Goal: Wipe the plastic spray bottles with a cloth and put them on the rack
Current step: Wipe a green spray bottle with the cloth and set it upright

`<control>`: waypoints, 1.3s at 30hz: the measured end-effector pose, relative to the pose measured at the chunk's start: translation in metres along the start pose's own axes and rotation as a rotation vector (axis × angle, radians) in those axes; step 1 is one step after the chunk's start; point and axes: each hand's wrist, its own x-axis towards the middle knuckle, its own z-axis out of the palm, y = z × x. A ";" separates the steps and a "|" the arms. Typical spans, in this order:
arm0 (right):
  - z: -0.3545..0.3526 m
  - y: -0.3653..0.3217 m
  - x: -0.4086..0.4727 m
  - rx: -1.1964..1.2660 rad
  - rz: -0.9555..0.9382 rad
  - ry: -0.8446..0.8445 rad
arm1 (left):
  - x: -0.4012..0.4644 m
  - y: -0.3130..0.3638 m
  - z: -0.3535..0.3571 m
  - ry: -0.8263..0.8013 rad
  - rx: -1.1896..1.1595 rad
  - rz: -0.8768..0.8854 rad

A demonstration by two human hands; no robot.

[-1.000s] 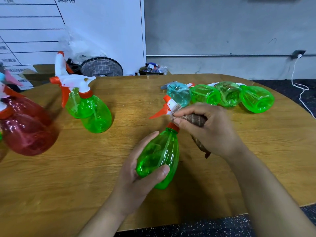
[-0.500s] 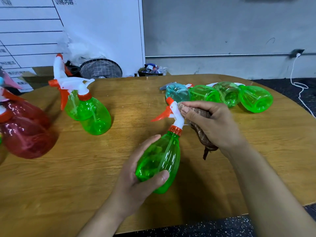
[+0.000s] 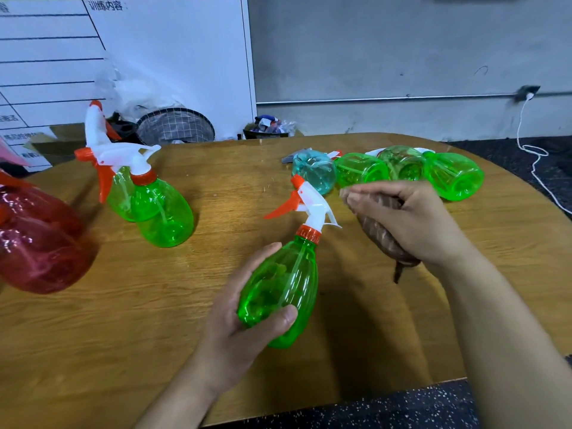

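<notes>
Bottle [image 3: 280, 292], green with a white and orange sprayer [image 3: 305, 204], tilts above the table [image 3: 93, 351], gripped round its belly by the left hand [image 3: 244, 317], thumb across the front; just right of the sprayer, not touching it, the right hand [image 3: 411, 221] is bunched round a brown cloth [image 3: 382, 236]. That smooth plastic could twist or slip from a one-handed hold if the cloth pushes hard on the top-heavy head. Further out from the bottle, four lie behind the cloth hand [image 3: 383, 171] and upright ones stand left [image 3: 148, 199], so a wide swing might knock them; no rack is visible.
</notes>
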 end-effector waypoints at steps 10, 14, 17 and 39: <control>0.034 -0.002 0.008 0.110 -0.022 0.087 | -0.002 0.003 -0.001 -0.073 0.129 0.018; 0.029 0.004 0.003 0.006 -0.040 0.019 | -0.001 0.004 -0.002 -0.036 0.079 -0.010; 0.021 0.010 -0.001 -0.077 -0.016 -0.047 | 0.000 0.005 -0.002 -0.013 0.024 -0.033; 0.075 0.014 -0.014 -0.249 -0.299 0.013 | 0.007 0.005 -0.005 0.106 -0.140 -0.045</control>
